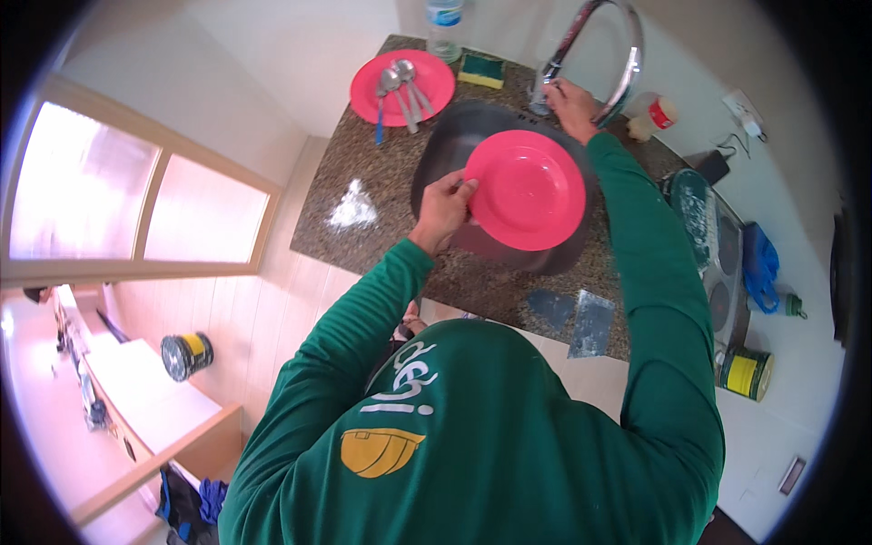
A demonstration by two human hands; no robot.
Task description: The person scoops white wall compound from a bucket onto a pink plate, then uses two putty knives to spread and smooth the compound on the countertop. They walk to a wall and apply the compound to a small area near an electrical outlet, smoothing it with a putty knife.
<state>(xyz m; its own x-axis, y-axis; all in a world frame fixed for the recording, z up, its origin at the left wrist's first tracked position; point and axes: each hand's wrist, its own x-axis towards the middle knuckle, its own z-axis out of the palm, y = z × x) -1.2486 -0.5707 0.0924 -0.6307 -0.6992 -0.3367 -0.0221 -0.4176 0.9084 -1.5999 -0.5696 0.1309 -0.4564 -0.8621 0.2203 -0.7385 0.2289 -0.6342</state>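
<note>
My left hand grips the left rim of a round pink plate, holding it over the dark sink. My right hand reaches to the base of the curved chrome faucet, its fingers closed on the faucet's base or handle, which they partly hide. Left of the sink, a second pink plate carries several spoons. A green and yellow sponge lies behind the sink, beside that plate.
The granite counter holds a plastic bottle, a red-banded cup, and a green container near a hob. A blue bag and tubs are at right. A glazed opening is at left.
</note>
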